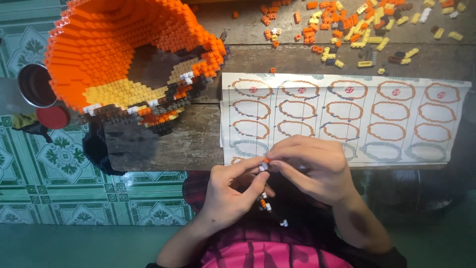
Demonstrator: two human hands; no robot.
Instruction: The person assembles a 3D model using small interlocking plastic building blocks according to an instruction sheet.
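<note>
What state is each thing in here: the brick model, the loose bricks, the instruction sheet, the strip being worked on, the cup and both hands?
Large orange brick-built model: part-built, hollow, open side up.
Loose small orange and yellow bricks: scattered on the wooden table.
Printed instruction sheet: lying flat, unfolded.
Short strip of orange and white bricks: pinched between both hands, its lower end hanging.
Round metal cup: upright, lidless.
Left hand: closed on strip.
Right hand: closed on strip.

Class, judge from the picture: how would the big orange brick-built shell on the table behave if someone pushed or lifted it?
The orange shell looks hollow and built of tiny bricks, so probably fragile: a push might break pieces off. It overhangs the wooden table edge, so it may tip. Its bulk suggests lifting with both hands.
</note>
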